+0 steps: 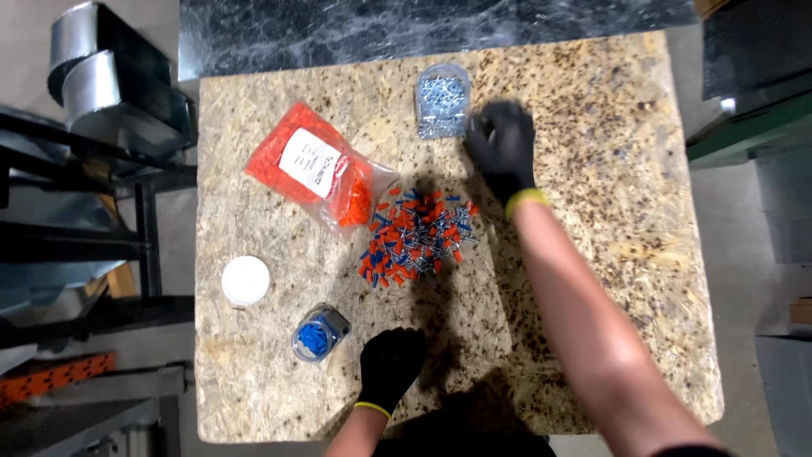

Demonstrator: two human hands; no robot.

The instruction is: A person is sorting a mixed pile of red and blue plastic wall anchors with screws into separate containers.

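Observation:
Both my hands wear black gloves. My right hand reaches far across the chipboard tabletop, its fingers at the side of a clear plastic jar holding small silvery parts; whether it grips the jar is unclear. My left hand rests curled on the board near the front edge, just right of a clear jar lying on its side with blue pieces inside. Between the hands lies a loose pile of red and blue wire ferrules.
An opened clear bag of orange pieces lies left of the pile. A white round lid sits near the board's left edge. Dark metal racks stand left of the table, a dark marbled surface behind.

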